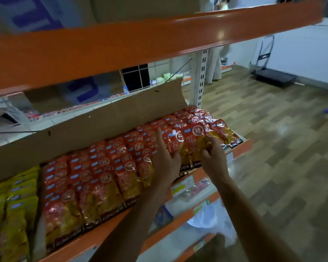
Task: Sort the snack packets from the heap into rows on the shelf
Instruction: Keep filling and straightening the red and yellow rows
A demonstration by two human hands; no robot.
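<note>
right forearm (240,205) and left forearm (133,224) reach to the shelf (102,237). left hand (166,163) lies flat, fingers straight, bracing the red snack packets (106,176). right hand (213,157) pinches the front packet (192,146). risk: glossy film slips from the pinch and the packet tips over the unguarded lip.
</note>
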